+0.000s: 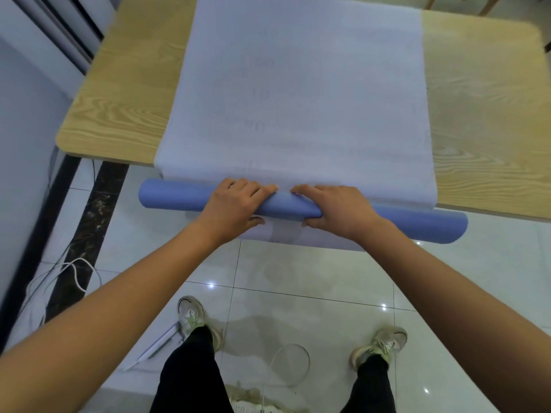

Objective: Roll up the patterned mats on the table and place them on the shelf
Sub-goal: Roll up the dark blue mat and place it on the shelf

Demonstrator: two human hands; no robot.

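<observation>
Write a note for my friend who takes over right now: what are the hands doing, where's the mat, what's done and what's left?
Hands: the left hand and the right hand both grip the middle of the blue roll, fingers over the top, thumbs underneath.
Things: only the near end of the mat is rolled, at the near edge of the wooden table. The rest lies flat, pale side up, with faint numbers.
Done: the first turns of the roll.
Left: roll on to the mat's far end, then carry it to the shelf, which is not in view.
</observation>
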